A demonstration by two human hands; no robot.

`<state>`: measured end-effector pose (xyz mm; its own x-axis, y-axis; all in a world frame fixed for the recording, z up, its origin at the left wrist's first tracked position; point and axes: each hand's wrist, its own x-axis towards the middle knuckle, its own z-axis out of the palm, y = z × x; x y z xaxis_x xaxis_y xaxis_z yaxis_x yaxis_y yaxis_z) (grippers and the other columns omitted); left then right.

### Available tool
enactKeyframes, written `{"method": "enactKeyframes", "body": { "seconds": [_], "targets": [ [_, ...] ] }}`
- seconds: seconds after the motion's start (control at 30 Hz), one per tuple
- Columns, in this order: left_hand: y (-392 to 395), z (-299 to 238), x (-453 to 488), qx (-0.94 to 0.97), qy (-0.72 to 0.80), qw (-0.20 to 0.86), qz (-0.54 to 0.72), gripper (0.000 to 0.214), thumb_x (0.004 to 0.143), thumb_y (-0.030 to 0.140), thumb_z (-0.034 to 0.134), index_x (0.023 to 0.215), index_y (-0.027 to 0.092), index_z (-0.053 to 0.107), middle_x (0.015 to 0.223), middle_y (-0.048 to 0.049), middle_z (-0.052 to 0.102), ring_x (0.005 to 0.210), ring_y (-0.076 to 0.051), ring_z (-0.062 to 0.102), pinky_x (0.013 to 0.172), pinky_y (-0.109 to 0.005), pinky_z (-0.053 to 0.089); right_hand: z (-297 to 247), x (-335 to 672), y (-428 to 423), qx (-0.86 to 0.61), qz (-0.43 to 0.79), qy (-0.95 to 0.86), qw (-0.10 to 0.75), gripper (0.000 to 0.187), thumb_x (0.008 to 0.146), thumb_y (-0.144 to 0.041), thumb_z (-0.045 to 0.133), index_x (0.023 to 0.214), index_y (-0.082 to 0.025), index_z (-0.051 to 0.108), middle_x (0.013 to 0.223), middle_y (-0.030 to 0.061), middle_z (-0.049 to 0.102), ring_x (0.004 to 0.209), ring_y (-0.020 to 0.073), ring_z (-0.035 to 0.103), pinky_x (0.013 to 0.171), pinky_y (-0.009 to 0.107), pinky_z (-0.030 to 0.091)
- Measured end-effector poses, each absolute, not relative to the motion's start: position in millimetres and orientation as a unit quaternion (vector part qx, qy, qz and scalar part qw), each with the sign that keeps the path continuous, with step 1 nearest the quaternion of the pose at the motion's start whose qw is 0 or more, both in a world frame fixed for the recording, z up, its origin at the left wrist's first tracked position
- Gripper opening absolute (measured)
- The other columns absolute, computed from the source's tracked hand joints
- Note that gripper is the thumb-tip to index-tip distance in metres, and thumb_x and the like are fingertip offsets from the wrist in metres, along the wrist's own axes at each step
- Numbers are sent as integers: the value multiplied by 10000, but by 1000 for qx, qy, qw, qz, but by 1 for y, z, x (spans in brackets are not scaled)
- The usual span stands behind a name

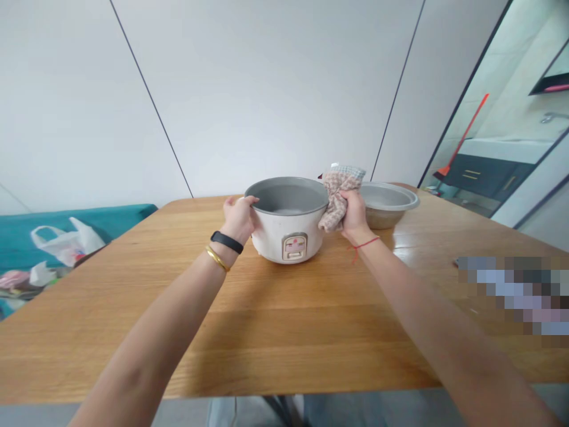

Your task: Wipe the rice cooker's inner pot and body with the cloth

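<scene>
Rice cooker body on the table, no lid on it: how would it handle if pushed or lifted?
The rice cooker looks rigid: hard white shell, metal rim. Probably light for its size, since the inside looks empty. Wide and squat, so unlikely to tip; on the glossy table it may slide unless braced, as the left hand grips its rim.

Scene taken from a single head-worn camera, aimed forward and slightly downward, wooden table viewed from its near edge along the lower frame, rice cooker seen fairly close at the frame centre, white wall faced squarely behind
</scene>
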<state>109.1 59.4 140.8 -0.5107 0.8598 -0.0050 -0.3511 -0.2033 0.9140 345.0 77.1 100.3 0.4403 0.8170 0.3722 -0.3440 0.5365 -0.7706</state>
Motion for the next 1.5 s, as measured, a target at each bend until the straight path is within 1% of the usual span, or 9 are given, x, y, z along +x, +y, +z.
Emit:
{"method": "enactKeyframes", "body": {
  "seconds": [0.2,0.3,0.37,0.57,0.8,0.93,1.03,1.23,1.5],
  "targets": [
    [46,132,100,362,516,378,678,422,718,192,815,1097,231,634,1163,-65,681,1174,-245,623,1058,-389,486,108,351,93,-416,309,-454,724,215,749,-391,528,856,-212,578,833,24,628,825,212,605,771,354,549],
    [54,128,79,470,514,322,641,410,732,283,802,1122,226,685,1301,-94,680,1299,-286,571,1159,-425,406,85,345,67,-492,81,-550,670,400,839,-337,482,1158,-168,653,1267,161,647,1231,316,578,1068,512,479],
    [64,129,64,543,500,291,609,493,690,299,815,1167,232,711,1323,-95,686,1325,-302,557,1174,-434,384,62,337,39,-501,-66,-642,577,563,878,-295,488,1413,-153,591,1574,201,462,1494,370,371,1217,602,314],
    [85,138,45,636,453,356,514,428,624,357,810,1013,177,792,928,-66,761,965,-251,665,995,-399,483,43,288,-10,-420,-206,-823,322,627,962,-258,540,1584,-333,506,1716,44,355,1622,431,92,1248,773,6],
    [77,143,51,609,478,349,528,340,599,303,819,916,179,806,802,-54,733,776,-203,621,805,-346,489,30,256,-7,-307,-249,-891,223,527,1045,-177,378,1534,-206,575,1699,33,384,1626,309,207,1316,621,189],
    [77,143,54,613,487,323,532,220,620,281,788,817,184,788,823,-64,741,817,-208,619,833,-349,476,-6,298,-12,-359,-191,-882,238,594,990,-158,483,1563,-303,547,1679,31,424,1621,350,208,1284,697,192],
    [81,142,57,609,486,319,540,191,627,276,756,799,195,778,805,-60,732,823,-218,619,840,-359,477,-14,323,-5,-424,-85,-829,354,613,957,-206,519,1569,-240,533,1693,119,390,1624,379,179,1270,692,216],
    [82,142,58,597,479,330,552,139,648,239,738,778,200,768,820,-78,721,825,-217,629,844,-365,485,13,335,59,-462,291,-548,634,465,975,-484,447,1309,-210,619,1290,123,707,1322,247,599,1131,451,485],
    [80,140,60,579,499,335,551,290,656,268,770,935,207,815,875,-81,739,920,-247,622,876,-380,487,56,357,122,-452,563,-411,557,247,943,-419,462,835,-220,559,740,32,698,805,190,684,829,295,571]
  ]
}}
